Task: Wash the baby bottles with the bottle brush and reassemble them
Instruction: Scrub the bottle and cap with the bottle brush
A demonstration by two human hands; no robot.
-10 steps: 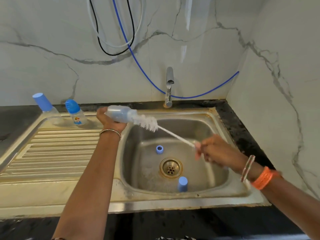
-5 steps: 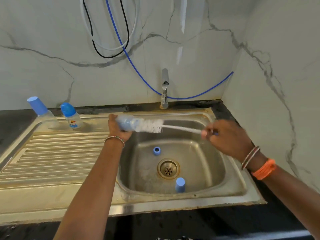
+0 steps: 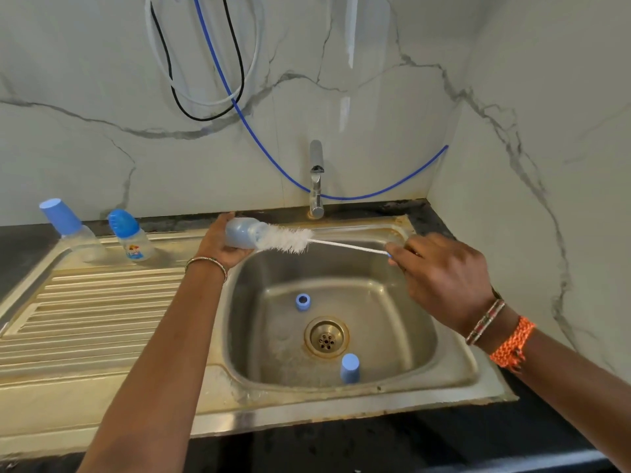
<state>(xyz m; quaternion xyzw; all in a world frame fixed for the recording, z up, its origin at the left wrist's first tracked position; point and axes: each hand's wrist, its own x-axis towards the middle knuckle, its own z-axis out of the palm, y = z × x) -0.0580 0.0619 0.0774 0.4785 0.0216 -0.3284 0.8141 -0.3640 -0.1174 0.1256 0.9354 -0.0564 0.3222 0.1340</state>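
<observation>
Over the sink basin [image 3: 392, 336] | your left hand [image 3: 222, 247] grips 1 open bottle [image 3: 244, 235] sideways; right hand [image 3: 440, 271] pinches 1 brush [image 3: 290, 240] by its stem, bristles at the mouth | 2 capped bottles [image 3: 135, 240] on the drainboard [image 3: 85, 302], well left | basin: 1 ring [image 3: 303, 301], 1 cap [image 3: 350, 368] flanking the drain [image 3: 326, 337] | tap [image 3: 316, 179] just behind the brush, wall [image 3: 546, 165] close on your right.

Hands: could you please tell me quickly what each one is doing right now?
Left hand: grips the baby bottle.
Right hand: pinches the bottle brush by its handle.
</observation>
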